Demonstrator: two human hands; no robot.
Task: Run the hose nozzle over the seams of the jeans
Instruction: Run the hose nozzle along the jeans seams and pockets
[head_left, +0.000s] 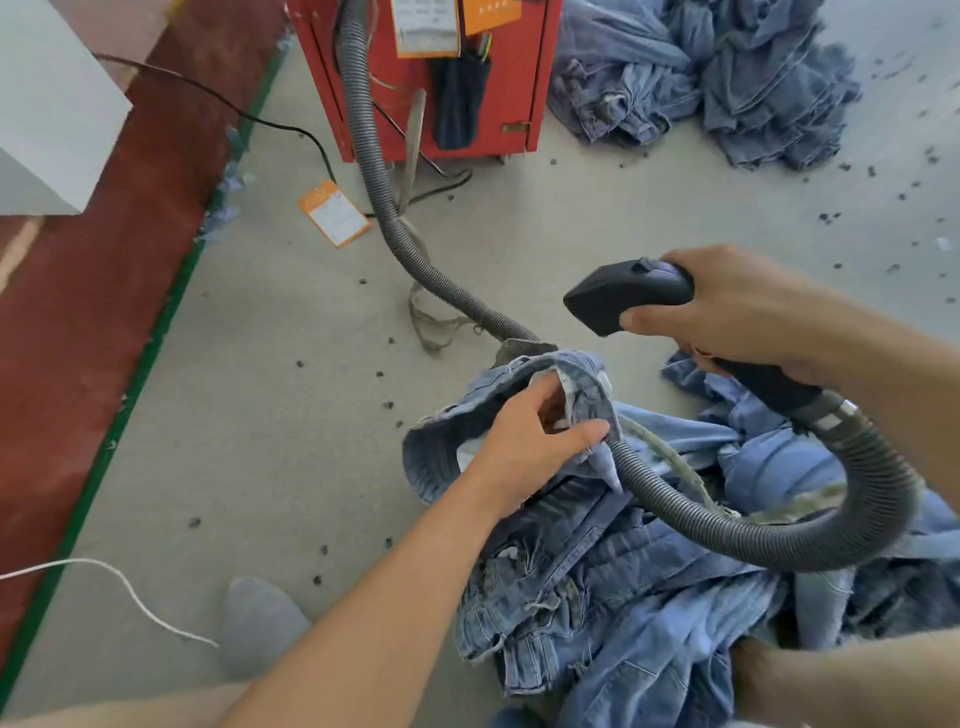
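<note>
Light-blue jeans (613, 582) lie bunched on the floor at lower centre. My left hand (530, 441) grips a turned-out fold of them near the waistband, thumb on top of the cloth. My right hand (743, 306) holds the black hose nozzle (623, 296) by its handle, above and to the right of that fold. The nozzle's mouth points left and hangs clear of the denim. The grey ribbed hose (779, 535) loops from the handle down across the jeans and back toward the red machine.
A red machine (467, 78) stands at the top centre with the hose and black cables running from it. A heap of jeans (717, 78) lies at the top right. An orange tag (335, 213), a white cord (130, 587) and dark lint bits lie on the floor.
</note>
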